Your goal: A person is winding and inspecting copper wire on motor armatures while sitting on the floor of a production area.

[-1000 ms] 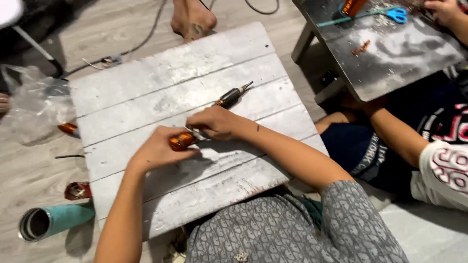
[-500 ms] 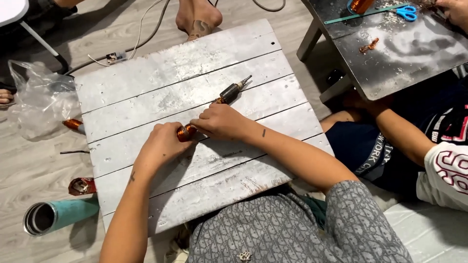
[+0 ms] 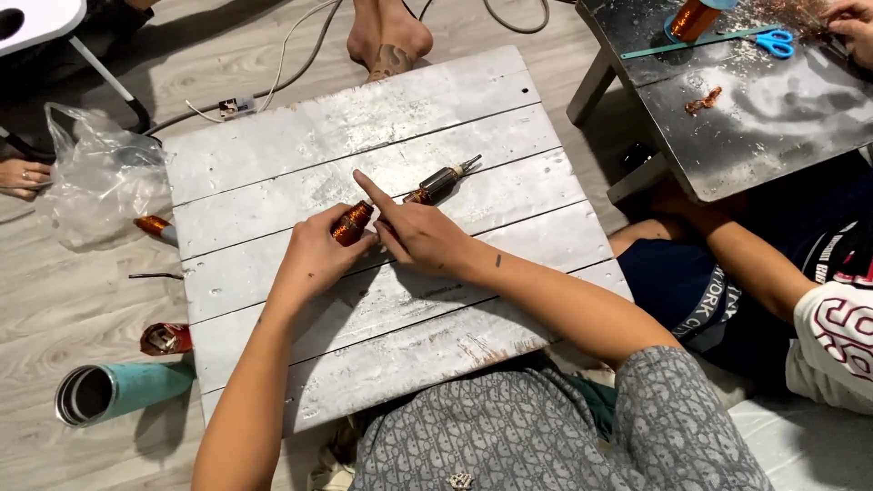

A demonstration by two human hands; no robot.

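A motor armature (image 3: 443, 185) with a copper-wound end (image 3: 351, 224) lies slanted across a white plank board (image 3: 473, 109), its metal shaft tip pointing up and right. My left hand (image 3: 314, 262) grips the copper-wound end from the left. My right hand (image 3: 426, 238) covers the middle of the armature, index finger stretched out towards the far side and thumb tucked against the copper end. The part under my right hand is hidden.
A clear plastic bag (image 3: 95, 186), a copper-wound piece (image 3: 151, 226), a small reddish part (image 3: 165, 338) and a teal tube (image 3: 114, 391) lie left of the board. A dark low table (image 3: 764, 109) at right holds blue scissors (image 3: 773, 42) and a copper spool (image 3: 696, 18). Another person's arm (image 3: 738, 265) and a foot (image 3: 391, 41) are close.
My right index finger has straightened out from a closed grip. Both hands and the armature's copper end have shifted slightly towards the far side of the board.
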